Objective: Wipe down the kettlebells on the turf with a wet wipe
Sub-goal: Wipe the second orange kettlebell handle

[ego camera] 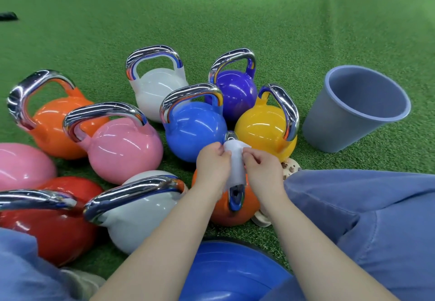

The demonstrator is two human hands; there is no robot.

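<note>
Kettlebells crowd the green artificial turf (235,18) in a tight cluster, and the one in hand is the small glossy orange kettlebell with the chrome handle (249,203), standing close in front of the person at about six o'clock from the round blue kettlebell (195,131) and seven o'clock from the yellow kettlebell (263,128). A white wet wipe (236,164) is draped over the top of that chrome handle; the left hand (213,166) pinches its near-left edge and the right hand (263,171) pinches the right edge, so both grips are closed on the wipe rather than on the bell. To do this step well, I would judge that the wipe should be wrapped fully round the bar and drawn along it from one horn to the other, including the underside, which is easy to miss. The bell looks heavy enough to stay put, but its neighbours stand so close that knuckles may catch on them. After the handle, the orange ball needs wiping too. A grey-blue plastic bin (341,133) stands open at three o'clock from the cluster, well placed for the spent wipe. The pink kettlebell (127,150), white kettlebell (157,91) and purple kettlebell (237,91) wait further out.
</note>
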